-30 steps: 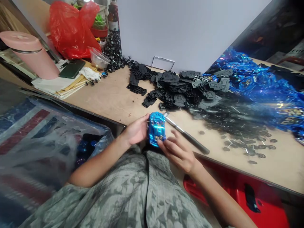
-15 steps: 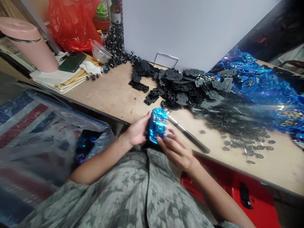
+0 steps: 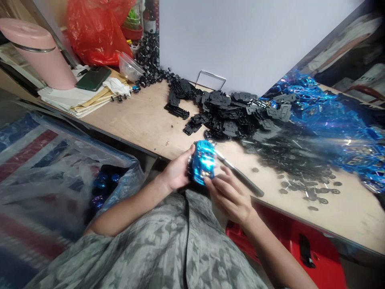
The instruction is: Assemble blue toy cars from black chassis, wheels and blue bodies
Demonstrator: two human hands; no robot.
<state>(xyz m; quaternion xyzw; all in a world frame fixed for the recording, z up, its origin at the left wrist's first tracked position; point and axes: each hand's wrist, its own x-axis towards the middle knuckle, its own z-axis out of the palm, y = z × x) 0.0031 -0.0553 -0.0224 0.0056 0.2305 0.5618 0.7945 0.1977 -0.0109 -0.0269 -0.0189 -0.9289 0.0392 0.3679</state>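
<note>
A shiny blue toy car (image 3: 203,161) is held above my lap at the table's front edge, its roof facing me. My left hand (image 3: 179,168) is closed around its left side, with the thumb along the upper edge. At its lower right corner, the bent fingers of my right hand (image 3: 230,190) grip the car. Just to the right, a rod with a dark handle (image 3: 248,180) lies on the table. Beyond it are a heap of black toy chassis (image 3: 222,108) and a blurred pile of wheels on axles (image 3: 288,160).
Blue car bodies (image 3: 337,116) are heaped at the right. A pink flask (image 3: 45,60), a phone (image 3: 94,78) and a red plastic bag (image 3: 96,32) stand or lie at the left. Below, a plastic-lined bag (image 3: 60,168) holds blue cars; a red stool (image 3: 276,237) is under the table.
The car now shows its roof more squarely and appears slightly farther right and lower. Both hands have moved with it, still holding on. The view has shifted a little.
</note>
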